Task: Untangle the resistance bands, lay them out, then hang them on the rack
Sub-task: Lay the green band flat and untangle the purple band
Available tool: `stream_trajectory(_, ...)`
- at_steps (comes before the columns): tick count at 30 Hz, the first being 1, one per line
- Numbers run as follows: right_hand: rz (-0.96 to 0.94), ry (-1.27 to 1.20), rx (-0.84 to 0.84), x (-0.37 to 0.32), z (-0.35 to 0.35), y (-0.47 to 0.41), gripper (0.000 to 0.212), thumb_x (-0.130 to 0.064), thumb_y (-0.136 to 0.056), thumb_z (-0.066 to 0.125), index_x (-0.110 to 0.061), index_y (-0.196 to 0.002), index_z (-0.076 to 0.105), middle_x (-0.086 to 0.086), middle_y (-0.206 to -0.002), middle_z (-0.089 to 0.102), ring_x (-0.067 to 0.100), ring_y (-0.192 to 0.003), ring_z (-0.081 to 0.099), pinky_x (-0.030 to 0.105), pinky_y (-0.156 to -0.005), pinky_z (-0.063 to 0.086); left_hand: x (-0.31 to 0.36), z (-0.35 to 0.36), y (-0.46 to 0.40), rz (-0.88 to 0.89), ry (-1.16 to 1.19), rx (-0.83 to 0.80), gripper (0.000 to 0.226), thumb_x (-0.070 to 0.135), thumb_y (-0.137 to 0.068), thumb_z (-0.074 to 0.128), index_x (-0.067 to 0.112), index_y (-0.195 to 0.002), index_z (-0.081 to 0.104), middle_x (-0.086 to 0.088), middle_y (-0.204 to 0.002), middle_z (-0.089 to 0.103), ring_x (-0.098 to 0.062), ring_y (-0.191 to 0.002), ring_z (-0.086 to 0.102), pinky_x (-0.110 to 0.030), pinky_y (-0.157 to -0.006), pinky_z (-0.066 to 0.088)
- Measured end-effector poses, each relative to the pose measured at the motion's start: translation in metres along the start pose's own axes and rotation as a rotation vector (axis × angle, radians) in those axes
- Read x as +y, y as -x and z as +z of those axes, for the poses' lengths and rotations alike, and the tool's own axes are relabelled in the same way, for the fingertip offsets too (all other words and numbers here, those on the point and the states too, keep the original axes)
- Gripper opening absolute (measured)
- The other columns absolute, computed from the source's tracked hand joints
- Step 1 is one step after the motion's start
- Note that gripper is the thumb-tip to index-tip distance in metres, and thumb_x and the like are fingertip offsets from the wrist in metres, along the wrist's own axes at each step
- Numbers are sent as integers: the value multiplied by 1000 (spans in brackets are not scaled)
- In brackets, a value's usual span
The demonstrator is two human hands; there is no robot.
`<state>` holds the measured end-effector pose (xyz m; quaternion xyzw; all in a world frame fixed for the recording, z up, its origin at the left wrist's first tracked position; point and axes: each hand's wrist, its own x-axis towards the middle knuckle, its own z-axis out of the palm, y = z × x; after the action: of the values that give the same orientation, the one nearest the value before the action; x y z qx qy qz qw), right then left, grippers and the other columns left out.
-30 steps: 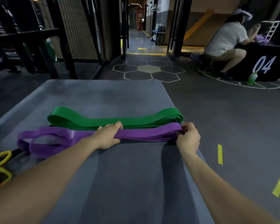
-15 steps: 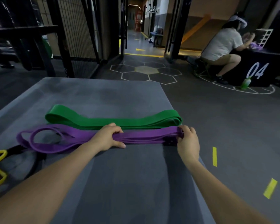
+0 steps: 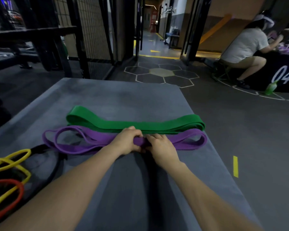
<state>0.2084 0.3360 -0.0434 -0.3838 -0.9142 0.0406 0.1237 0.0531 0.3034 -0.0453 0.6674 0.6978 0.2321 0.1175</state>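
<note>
I have both hands together at the middle of the wide purple rubber resistance band (image 3: 187, 144). My left hand (image 3: 126, 141) curls over the gathered strands and grips them; my right hand (image 3: 158, 145) sits just beside it, touching it, with its fingers wrapped round the same bunch. The band lies folded lengthwise across the grey padded surface (image 3: 117, 97), its right loops reaching the right edge and its left loops splayed open toward the left edge.

Just behind it, touching along its far side, the wide green rubber resistance band (image 3: 93, 116) lies folded flat and looks already laid out. Near the left edge sits a tangle of thin yellow tube bands (image 3: 12, 158), a red tube band (image 3: 21, 189) and a black strap (image 3: 38, 148), not yet sorted.

My worry is the purple band's loose left loops: they lie close over the black strap, so pulling from the middle could snag it and drag the tangle along. Bunching the middle could also twist the strands, or nudge the green band out of line, since the two touch.
</note>
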Motion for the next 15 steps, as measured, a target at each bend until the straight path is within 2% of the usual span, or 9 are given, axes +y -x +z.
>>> stream_trajectory(2, 28, -10, -6, 5, 6, 4, 46, -29, -92, 51, -20, -136, 46, 4, -129, 54, 28, -120, 45, 34, -98, 34, 0, -1, 2, 5, -9, -27, 50, 33, -60, 85, 16, -103, 65, -3, -96, 51, -22, -92, 53, -30, -83, 44)
stream_trajectory(4, -6, 9, 67, 6, 10, 8, 42, -30, -86, 55, -17, -126, 58, 5, -115, 63, 30, -107, 56, 34, -87, 45, 1, -7, 7, 54, -58, -107, 56, 39, -67, 80, 19, -116, 60, -5, -108, 53, -22, -102, 53, -30, -90, 42)
stream_trajectory(6, -29, 62, 127, 6, 15, 9, 40, -33, -71, 62, -16, -107, 70, 1, -92, 70, 27, -82, 66, 29, -69, 53, -3, -19, 16, 117, -242, -183, 62, 48, -76, 68, 25, -131, 50, -1, -123, 50, -22, -112, 50, -30, -97, 39)
stream_trajectory(8, -38, 87, 164, 6, 17, 10, 39, -33, -64, 73, -16, -100, 72, -1, -84, 70, 24, -73, 67, 28, -63, 54, -17, -39, 29, 119, -492, -201, 65, 57, -82, 55, 30, -138, 39, 3, -135, 44, -22, -120, 46, -32, -103, 35)
stream_trajectory(10, -34, 89, 167, 6, 17, 9, 45, -29, -58, 85, -16, -100, 73, -1, -83, 70, 25, -74, 67, 31, -64, 56, -37, -58, 43, 39, -587, -241, 67, 60, -85, 48, 28, -142, 32, 3, -141, 39, -23, -124, 43, -35, -106, 33)
stream_trajectory(12, -22, 93, 156, 6, 17, 10, 48, -28, -58, 86, -14, -102, 72, 2, -85, 70, 27, -77, 67, 32, -65, 56, -52, -66, 56, -24, -573, -288, 67, 57, -88, 45, 25, -145, 27, 2, -145, 33, -23, -127, 39, -37, -108, 33)
stream_trajectory(13, -22, 80, 140, 5, 16, 10, 47, -26, -64, 83, -13, -107, 70, 4, -91, 70, 30, -83, 67, 34, -70, 55, -55, -66, 60, -39, -558, -292, 66, 54, -90, 44, 24, -145, 25, 2, -146, 30, -23, -128, 37, -38, -108, 32)
stream_trajectory(15, -17, 50, 83, 0, 10, 11, 48, -27, -83, 67, -11, -127, 58, 9, -114, 64, 33, -107, 58, 37, -90, 47, -57, -61, 64, -50, -518, -271, 63, 50, -92, 44, 22, -146, 25, 0, -145, 29, -23, -127, 34, -38, -109, 31)
